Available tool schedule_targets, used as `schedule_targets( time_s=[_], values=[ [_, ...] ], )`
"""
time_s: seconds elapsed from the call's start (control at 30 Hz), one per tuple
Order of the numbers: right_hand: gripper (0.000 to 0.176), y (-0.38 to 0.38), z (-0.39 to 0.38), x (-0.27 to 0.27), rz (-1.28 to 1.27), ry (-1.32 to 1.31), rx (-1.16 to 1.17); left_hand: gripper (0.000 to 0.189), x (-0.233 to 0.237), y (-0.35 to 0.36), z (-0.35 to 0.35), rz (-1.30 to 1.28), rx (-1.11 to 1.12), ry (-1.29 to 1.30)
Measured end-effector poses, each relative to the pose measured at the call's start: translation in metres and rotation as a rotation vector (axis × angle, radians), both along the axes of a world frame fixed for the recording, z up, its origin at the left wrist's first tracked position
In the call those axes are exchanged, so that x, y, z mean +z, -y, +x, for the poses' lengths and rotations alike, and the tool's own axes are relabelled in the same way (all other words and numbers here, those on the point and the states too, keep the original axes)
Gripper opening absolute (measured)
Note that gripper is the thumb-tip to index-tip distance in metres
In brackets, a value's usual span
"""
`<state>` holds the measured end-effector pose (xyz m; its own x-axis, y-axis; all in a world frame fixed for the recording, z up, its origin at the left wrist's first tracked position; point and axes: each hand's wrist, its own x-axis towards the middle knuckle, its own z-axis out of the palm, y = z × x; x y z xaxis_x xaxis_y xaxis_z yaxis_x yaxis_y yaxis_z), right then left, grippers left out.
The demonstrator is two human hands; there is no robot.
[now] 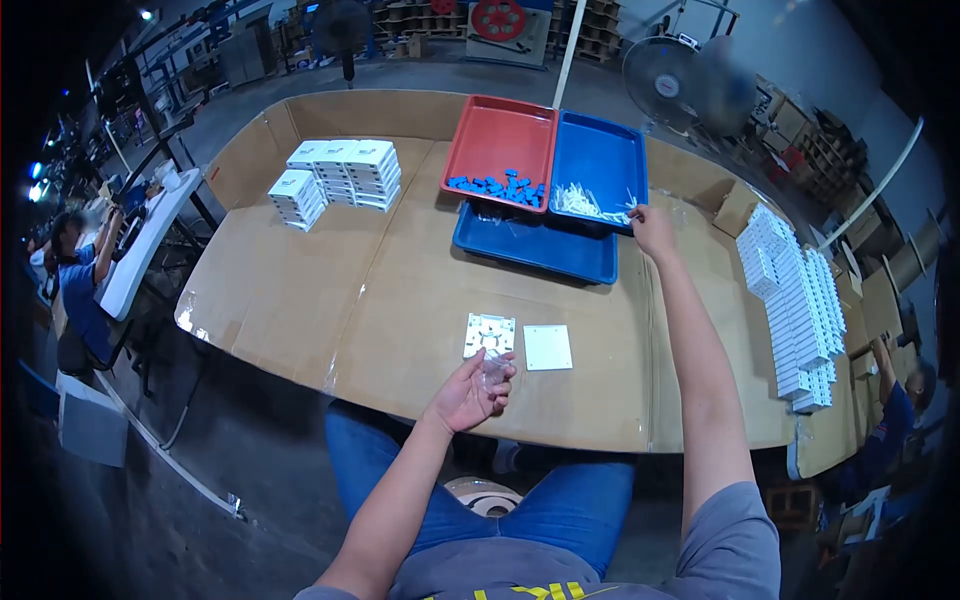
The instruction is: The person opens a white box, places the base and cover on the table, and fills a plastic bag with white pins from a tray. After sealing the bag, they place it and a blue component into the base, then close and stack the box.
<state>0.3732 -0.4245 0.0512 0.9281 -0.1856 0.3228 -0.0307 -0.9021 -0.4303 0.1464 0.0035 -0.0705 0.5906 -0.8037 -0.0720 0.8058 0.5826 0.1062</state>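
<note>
Head view writing: small dark marks on the white boxes [372, 156], far ahead and left of the left hand [472, 391], too small to read; the yellow lettering [550, 591] on the wearer's shirt, below and between the hands, is cut off by the frame edge.
Left hand: palm up, fingers curled around a clear plastic piece [494, 369], gripping it.
Clear plastic piece: stands out from the left fingers, its longer axis running roughly away from the wearer; its outline is blurred.
Right hand: arm outstretched, fingers bent together at the near right corner of the upper blue tray [602, 150]; whether they grip anything, I cannot tell.
White sticks [583, 202]: just left of the right hand, in the tray's near end, their long axes pointing various ways.
Cut-out plate [490, 334]: just beyond the left fingers, lying flat.
Plain white plate [548, 347]: flat, just right of the cut-out plate, its sides turned slightly.
Red tray [508, 130]: left of the right hand, past the upper blue tray, with blue pieces [507, 188] at its near end.
Lower blue tray [535, 249]: between the hands, partly under the other two trays.
White stacks [797, 312]: to the right of the right hand.
</note>
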Motion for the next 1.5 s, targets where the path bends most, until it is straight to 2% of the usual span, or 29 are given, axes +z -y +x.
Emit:
schedule_targets(
  time_s=[0.2,0.3,0.5,0.7,0.8,0.9,1.0,1.13,1.3,1.4,1.5],
  values=[
    [0.016,0.012,0.059,-0.011,-0.093,-0.199,0.137,0.053,0.000,0.002,0.003,0.018,-0.020,-0.042],
    [0.012,0.011,0.074,-0.009,-0.151,-0.256,0.074,0.055,0.003,0.003,0.003,0.030,-0.020,-0.038],
    [0.013,0.003,0.083,0.003,-0.312,-0.335,0.066,0.056,0.007,0.005,0.004,0.047,-0.015,-0.032],
    [0.021,0.003,0.088,-0.011,-0.315,-0.328,-0.009,0.056,0.007,0.007,0.006,0.045,-0.018,-0.032],
    [0.021,0.010,0.090,-0.012,-0.110,-0.170,0.016,0.056,0.008,0.005,0.004,0.047,-0.018,-0.026],
    [0.018,0.002,0.071,0.013,0.707,-0.097,0.024,0.056,0.009,0.006,0.004,0.042,-0.016,-0.025],
    [0.015,-0.025,0.031,0.048,1.229,-0.056,0.287,0.056,0.008,0.007,0.004,0.042,-0.018,-0.019],
    [0.016,-0.040,-0.010,0.050,1.260,-0.107,0.362,0.059,0.003,0.007,0.004,0.029,-0.025,0.003],
    [0.012,-0.081,-0.084,0.006,1.075,-0.209,0.265,0.058,-0.001,0.005,-0.002,0.069,0.009,0.075],
    [0.014,-0.108,-0.135,-0.033,1.045,-0.246,0.249,0.058,0.001,0.004,-0.003,0.095,0.020,0.128],
    [0.015,-0.150,-0.195,-0.044,1.071,-0.275,0.290,0.058,0.003,0.005,-0.005,0.096,0.016,0.168]
  ],
)
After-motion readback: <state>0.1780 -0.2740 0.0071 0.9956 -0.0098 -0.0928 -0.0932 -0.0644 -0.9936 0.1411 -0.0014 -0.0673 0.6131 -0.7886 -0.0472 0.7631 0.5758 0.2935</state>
